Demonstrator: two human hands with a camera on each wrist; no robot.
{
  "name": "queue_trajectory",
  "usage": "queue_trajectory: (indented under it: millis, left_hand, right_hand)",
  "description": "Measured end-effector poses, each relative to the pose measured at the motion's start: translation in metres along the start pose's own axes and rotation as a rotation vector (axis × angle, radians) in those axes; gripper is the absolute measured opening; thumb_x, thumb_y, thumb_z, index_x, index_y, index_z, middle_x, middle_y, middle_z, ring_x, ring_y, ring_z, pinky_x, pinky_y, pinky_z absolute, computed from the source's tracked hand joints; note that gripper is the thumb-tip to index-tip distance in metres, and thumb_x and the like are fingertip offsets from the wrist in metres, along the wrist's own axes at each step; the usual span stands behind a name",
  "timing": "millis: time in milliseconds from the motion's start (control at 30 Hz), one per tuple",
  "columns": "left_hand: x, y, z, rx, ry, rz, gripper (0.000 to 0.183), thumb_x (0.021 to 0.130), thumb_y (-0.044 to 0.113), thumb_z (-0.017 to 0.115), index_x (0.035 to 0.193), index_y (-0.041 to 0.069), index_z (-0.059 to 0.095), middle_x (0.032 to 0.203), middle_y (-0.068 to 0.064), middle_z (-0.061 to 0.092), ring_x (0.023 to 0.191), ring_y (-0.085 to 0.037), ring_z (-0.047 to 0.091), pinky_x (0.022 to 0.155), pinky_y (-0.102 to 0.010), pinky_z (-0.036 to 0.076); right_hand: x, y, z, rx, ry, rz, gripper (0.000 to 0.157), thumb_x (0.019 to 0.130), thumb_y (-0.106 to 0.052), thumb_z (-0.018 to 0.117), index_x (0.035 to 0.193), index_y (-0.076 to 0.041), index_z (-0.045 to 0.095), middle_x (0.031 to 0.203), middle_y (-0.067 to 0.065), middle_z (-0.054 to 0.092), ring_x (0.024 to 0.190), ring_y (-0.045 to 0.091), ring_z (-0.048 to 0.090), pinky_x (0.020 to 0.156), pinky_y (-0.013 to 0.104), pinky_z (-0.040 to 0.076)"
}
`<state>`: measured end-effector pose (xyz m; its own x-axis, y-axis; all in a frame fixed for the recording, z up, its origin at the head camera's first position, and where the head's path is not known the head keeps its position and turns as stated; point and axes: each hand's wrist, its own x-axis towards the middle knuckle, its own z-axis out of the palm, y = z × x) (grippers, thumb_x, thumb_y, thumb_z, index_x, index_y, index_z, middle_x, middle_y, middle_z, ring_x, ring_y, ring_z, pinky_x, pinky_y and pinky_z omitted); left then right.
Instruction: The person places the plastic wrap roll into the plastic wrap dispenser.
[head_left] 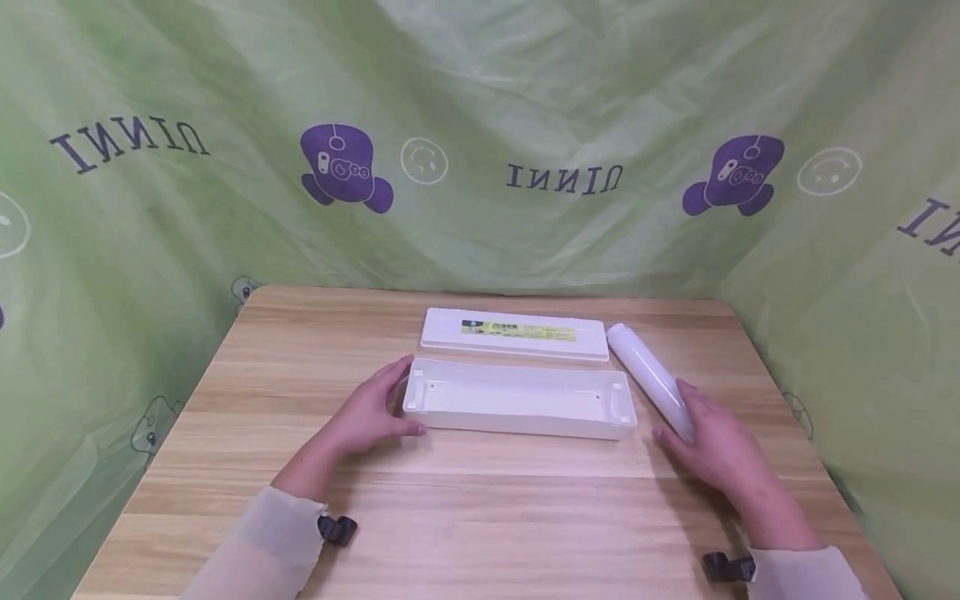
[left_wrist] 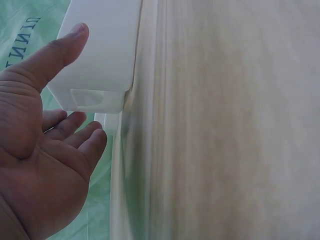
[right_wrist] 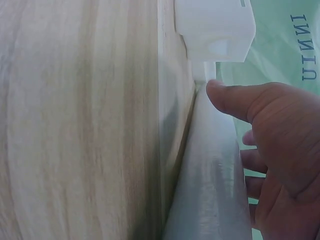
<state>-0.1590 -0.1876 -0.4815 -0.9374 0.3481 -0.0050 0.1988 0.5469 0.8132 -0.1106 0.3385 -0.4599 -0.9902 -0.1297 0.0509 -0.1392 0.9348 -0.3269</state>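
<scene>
Left forearm (head_left: 307, 471) and right forearm (head_left: 776, 515) both reach forward, angling inward a bit; left hand (head_left: 367, 417) makes a wide C — left thumb (left_wrist: 60, 50) well apart from the loosely bent left fingers (left_wrist: 72, 125); right hand (head_left: 716, 437) pretty much mirrors it — right thumb (right_wrist: 237, 100) pointing inward, right fingers (right_wrist: 254, 161) spread a little.

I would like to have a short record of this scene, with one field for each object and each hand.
Container: white plastic box, open side up, nothing visible inside
Cover: white lid with a yellow-green label, lying flat behind the box
Roll: cling film roll, lying slanted to the right of the box
Left hand: around the box's left end; contact unclear
Right hand: around the roll's near end, thumb and fingers on opposite sides
Surface: wood-grain table
Background: green printed curtain
</scene>
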Motion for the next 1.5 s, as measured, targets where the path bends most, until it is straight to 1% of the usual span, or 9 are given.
queue_trajectory:
  millis: [133, 300, 433, 533, 867, 1167, 1333, 1500]
  left_hand:
    - [0.003, 0.001, 0.0, -0.048, 0.008, -0.017, 0.115, 0.074, 0.026, 0.096, 0.164, 0.009, 0.027, 0.166, -0.013, 0.033, 0.151, -0.031, 0.036, 0.123, -0.041, 0.033]
    - [0.004, 0.003, 0.001, -0.083, 0.014, -0.027, 0.11, 0.075, 0.019, 0.095, 0.163, 0.008, 0.03, 0.165, -0.014, 0.036, 0.149, -0.031, 0.038, 0.121, -0.04, 0.036]
    - [0.004, 0.003, 0.001, -0.117, 0.011, -0.027, 0.109, 0.075, 0.016, 0.095, 0.163, 0.009, 0.031, 0.164, -0.015, 0.036, 0.149, -0.032, 0.04, 0.12, -0.041, 0.038]
    - [0.004, 0.003, 0.002, -0.122, 0.01, -0.034, 0.109, 0.075, 0.017, 0.095, 0.163, 0.01, 0.031, 0.165, -0.015, 0.036, 0.148, -0.033, 0.04, 0.12, -0.04, 0.038]
    - [0.003, 0.002, 0.002, -0.157, 0.008, -0.052, 0.11, 0.075, 0.013, 0.095, 0.164, 0.011, 0.03, 0.164, -0.015, 0.037, 0.147, -0.032, 0.042, 0.119, -0.037, 0.04]
    - [0.004, 0.001, 0.003, -0.175, 0.008, -0.059, 0.11, 0.074, 0.012, 0.095, 0.163, 0.011, 0.031, 0.162, -0.016, 0.039, 0.146, -0.032, 0.044, 0.117, -0.037, 0.042]
    - [0.004, -0.001, 0.003, -0.188, 0.006, -0.054, 0.11, 0.074, 0.011, 0.095, 0.163, 0.01, 0.03, 0.162, -0.016, 0.04, 0.146, -0.032, 0.043, 0.118, -0.037, 0.041]
    - [0.004, -0.002, 0.002, -0.192, 0.009, -0.053, 0.11, 0.074, 0.011, 0.095, 0.163, 0.01, 0.031, 0.162, -0.016, 0.039, 0.146, -0.032, 0.043, 0.118, -0.037, 0.041]
  right_hand:
    - [0.001, 0.002, 0.001, -0.004, 0.011, -0.006, 0.093, 0.092, -0.033, 0.079, 0.157, 0.011, 0.029, 0.149, 0.041, 0.04, 0.128, 0.062, 0.046, 0.106, 0.076, 0.039]
    - [0.0, 0.003, 0.002, 0.0, 0.018, 0.004, 0.088, 0.091, -0.025, 0.078, 0.156, 0.011, 0.032, 0.149, 0.042, 0.04, 0.128, 0.063, 0.044, 0.107, 0.076, 0.037]
    - [-0.001, 0.005, 0.003, 0.001, 0.052, -0.006, 0.081, 0.09, -0.017, 0.078, 0.154, 0.011, 0.037, 0.148, 0.041, 0.042, 0.129, 0.063, 0.044, 0.107, 0.076, 0.037]
    - [-0.001, 0.007, 0.005, 0.008, 0.087, -0.023, 0.077, 0.088, -0.012, 0.078, 0.151, 0.011, 0.041, 0.146, 0.041, 0.044, 0.128, 0.062, 0.046, 0.106, 0.076, 0.038]
    - [0.0, 0.012, 0.007, 0.038, 0.142, -0.036, 0.072, 0.087, -0.01, 0.079, 0.149, 0.009, 0.047, 0.144, 0.039, 0.049, 0.126, 0.062, 0.049, 0.104, 0.075, 0.041]
    - [0.001, 0.015, 0.007, 0.038, 0.175, -0.075, 0.067, 0.085, -0.009, 0.081, 0.144, 0.009, 0.053, 0.141, 0.036, 0.053, 0.122, 0.06, 0.053, 0.101, 0.073, 0.045]
    - [0.0, 0.016, 0.005, 0.035, 0.175, -0.095, 0.066, 0.086, -0.01, 0.08, 0.143, 0.009, 0.054, 0.141, 0.035, 0.054, 0.121, 0.06, 0.054, 0.1, 0.073, 0.045]
    - [-0.002, 0.016, 0.002, 0.039, 0.16, -0.085, 0.068, 0.089, -0.013, 0.08, 0.147, 0.007, 0.051, 0.144, 0.034, 0.052, 0.123, 0.061, 0.052, 0.102, 0.074, 0.043]
